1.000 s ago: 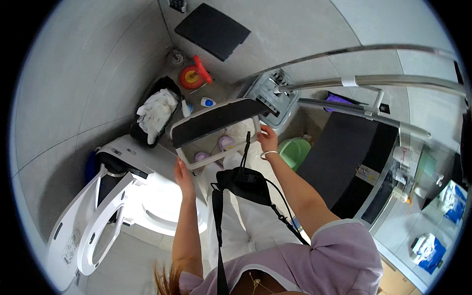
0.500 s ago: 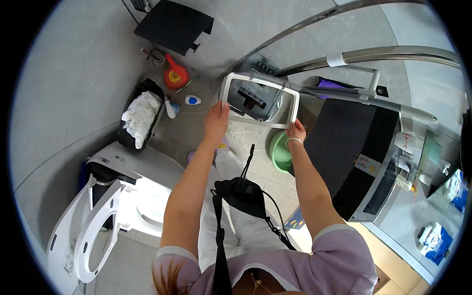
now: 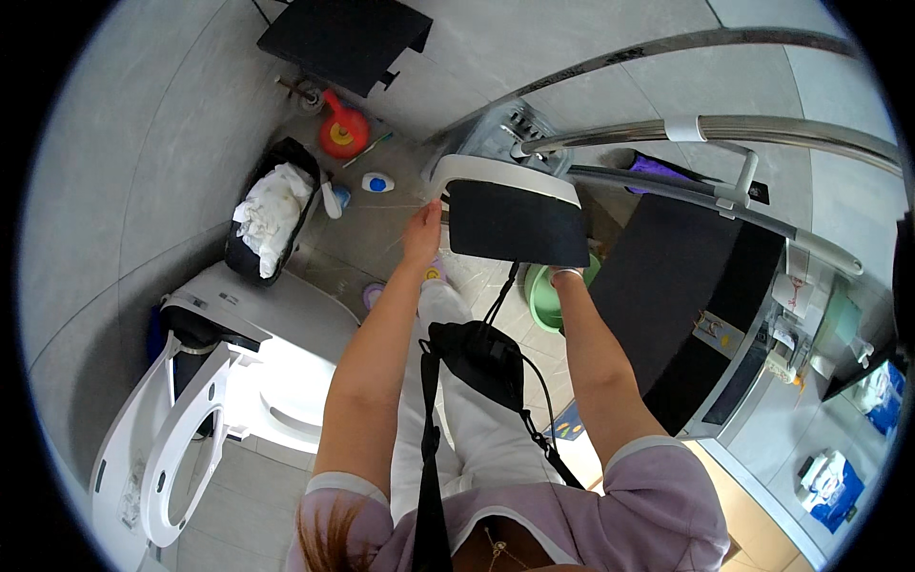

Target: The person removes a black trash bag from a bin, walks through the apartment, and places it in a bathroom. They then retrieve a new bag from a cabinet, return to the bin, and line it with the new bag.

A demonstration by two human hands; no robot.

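In front of me I hold a white rectangular frame (image 3: 510, 172) with rounded corners. A flat black panel (image 3: 519, 225) covers most of its opening; its exact kind I cannot make out. My left hand (image 3: 422, 234) is closed around the frame's left side. At the near right corner my right hand (image 3: 568, 275) grips from below, its fingers mostly hidden behind the panel. Under that hand, a light green basin (image 3: 545, 303) sits on the floor, partly covered by my wrist.
An open white toilet (image 3: 286, 381) stands at left. Beyond it are a black bin with white cloth (image 3: 274, 212), a red dipper (image 3: 343, 132) and a blue-and-white bottle (image 3: 377, 182). A large dark cabinet (image 3: 667, 296) and metal rails (image 3: 762, 126) lie to the right.
The frame has tilted, and the black panel now fills the opening that showed the floor half a second ago. My right fingers have gone out of sight behind it.
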